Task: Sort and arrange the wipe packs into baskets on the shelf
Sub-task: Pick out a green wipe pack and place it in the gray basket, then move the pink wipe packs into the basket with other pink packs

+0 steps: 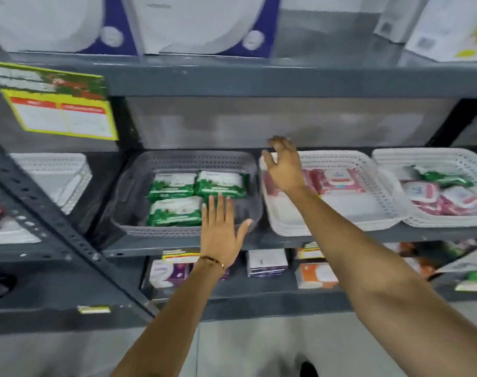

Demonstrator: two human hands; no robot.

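A grey basket [139, 183] stands on the middle shelf and holds three green wipe packs [174, 210]. My left hand [221, 229] is spread flat over the basket's front right corner and holds nothing. To the right, a white basket [378, 197] holds pink wipe packs [338, 180]. My right hand [283, 167] hovers over that basket's left end, fingers loosely curled, with nothing visible in it. A second white basket [433, 159] at the far right holds mixed pink wipe packs [422, 191] and a green pack [444, 178].
A slanted grey shelf post [55, 229] crosses the left side. Another white basket [65, 175] stands at the left. A yellow price sign [60, 112] hangs from the upper shelf edge. Boxed goods [267, 262] fill the shelf below, and large white packs [193, 23] stand above.
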